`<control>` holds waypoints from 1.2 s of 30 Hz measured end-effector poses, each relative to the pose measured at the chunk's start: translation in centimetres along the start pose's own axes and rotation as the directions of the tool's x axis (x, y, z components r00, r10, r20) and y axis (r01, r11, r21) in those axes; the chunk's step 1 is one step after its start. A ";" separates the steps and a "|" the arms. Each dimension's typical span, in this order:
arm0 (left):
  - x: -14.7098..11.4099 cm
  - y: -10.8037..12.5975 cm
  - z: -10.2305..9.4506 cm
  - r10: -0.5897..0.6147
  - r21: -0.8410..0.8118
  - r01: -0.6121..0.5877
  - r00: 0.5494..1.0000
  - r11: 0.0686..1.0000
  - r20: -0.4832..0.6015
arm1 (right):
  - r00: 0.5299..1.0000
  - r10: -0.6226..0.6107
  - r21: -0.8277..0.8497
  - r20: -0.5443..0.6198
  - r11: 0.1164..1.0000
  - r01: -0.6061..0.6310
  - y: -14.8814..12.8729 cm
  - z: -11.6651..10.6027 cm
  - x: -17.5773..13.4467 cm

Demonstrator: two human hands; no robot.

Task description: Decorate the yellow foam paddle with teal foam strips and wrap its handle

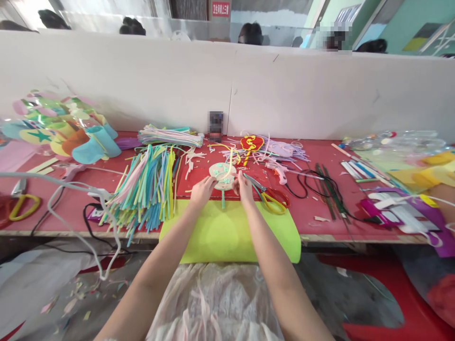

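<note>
Red counter, back from its front edge: left hand has fingers clamped on a green-decorated disc; right hand, I can't tell. Probably light, bendable; I'd grip its rim.

A round, pale cream disc edged with a light rim sits roughly midway between the desk's back and front edges. Small mint-green shapes dot its face. A teal stem runs from it toward the front edge; a thin pale-yellow strip curves across it, reaching toward the back edge.
</note>
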State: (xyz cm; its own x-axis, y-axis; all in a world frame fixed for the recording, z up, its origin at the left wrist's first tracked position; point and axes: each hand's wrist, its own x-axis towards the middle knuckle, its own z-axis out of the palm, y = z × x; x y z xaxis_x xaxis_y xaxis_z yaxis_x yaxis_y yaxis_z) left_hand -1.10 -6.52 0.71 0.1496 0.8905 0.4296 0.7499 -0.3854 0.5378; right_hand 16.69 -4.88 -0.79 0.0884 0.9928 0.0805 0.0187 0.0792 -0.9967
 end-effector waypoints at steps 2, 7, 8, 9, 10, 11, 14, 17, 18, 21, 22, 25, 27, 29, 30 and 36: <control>-0.3 -0.2 0.8 0.057 -0.041 -0.055 0.997 0.998 0.059 | 0.996 0.011 0.069 0.085 0.997 -0.017 -0.3 0.3 -0.1; -0.5 -0.8 1.3 0.014 -0.183 0.004 0.995 0.983 0.095 | 0.995 0.027 0.221 0.093 0.974 -0.047 -0.6 0.3 -0.1; -0.5 -0.9 1.2 -0.015 -0.224 0.033 0.997 0.974 0.081 | 0.997 0.033 0.259 0.067 0.965 -0.050 -0.6 0.2 0.0; -0.4 -1.0 1.1 -0.041 -0.271 0.057 0.997 0.961 0.063 | 0.998 0.038 0.295 0.040 0.954 -0.048 -0.7 0.0 0.0; -0.3 -1.1 1.0 -0.067 -0.324 0.076 0.997 0.943 0.040 | 0.999 0.040 0.327 0.017 0.944 -0.043 -0.8 -0.2 0.1; -0.3 -1.2 1.0 -0.094 -0.378 0.093 0.995 0.921 0.016 | 0.999 0.038 0.357 0.003 0.934 -0.037 -0.9 -0.4 0.1; 0.0 -1.8 1.0 -0.187 -0.522 0.141 0.982 0.842 -0.038 | 1.000 0.026 0.411 0.002 0.912 -0.025 -1.1 -0.7 0.2; 0.2 -2.5 1.2 -0.258 -0.591 0.169 0.964 0.789 -0.069 | 1.000 0.013 0.430 -0.018 0.903 -0.004 -0.9 -0.8 0.3; 0.3 -2.8 1.2 -0.276 -0.606 0.172 0.958 0.777 -0.081 | 0.999 0.007 0.439 -0.037 0.898 0.010 -0.8 -0.9 0.3; 0.5 -3.5 1.1 -0.342 -0.659 0.202 0.935 0.725 -0.089 | 0.995 0.012 0.459 -0.095 0.888 0.033 -0.5 -1.2 0.6; 0.5 -3.6 1.0 -0.367 -0.681 0.221 0.927 0.698 -0.076 | 0.994 0.019 0.461 -0.108 0.887 0.033 -0.4 -1.3 0.6; 0.7 -4.0 0.7 -0.414 -0.766 0.260 0.910 0.587 -0.008 | 0.993 0.039 0.475 -0.114 0.880 0.020 -0.1 -1.5 0.8; 0.8 -4.2 0.6 -0.442 -0.830 0.263 0.897 0.492 0.022 | 0.994 0.053 0.497 -0.092 0.868 0.000 0.1 -1.5 0.9; 1.0 -4.6 0.7 -0.470 -0.878 0.251 0.882 0.407 0.035 | 0.995 0.071 0.515 -0.069 0.857 -0.025 0.3 -1.4 1.0; 1.0 -4.8 0.8 -0.477 -0.898 0.239 0.878 0.370 0.038 | 0.995 0.078 0.522 -0.064 0.852 -0.033 0.3 -1.3 1.0; 1.1 -5.8 0.9 -0.456 -0.958 0.186 0.887 0.217 0.069 | 0.989 0.112 0.598 -0.092 0.801 -0.035 0.8 -1.3 1.4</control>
State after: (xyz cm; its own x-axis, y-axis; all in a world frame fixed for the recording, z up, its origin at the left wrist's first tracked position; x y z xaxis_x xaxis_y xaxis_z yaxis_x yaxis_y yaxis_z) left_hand -4.66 -3.06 -2.58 -0.1646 0.9826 0.0861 -0.4275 -0.1497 0.8915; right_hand 18.15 -3.58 -1.42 0.1809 0.9830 -0.0312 -0.5838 0.0818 -0.8078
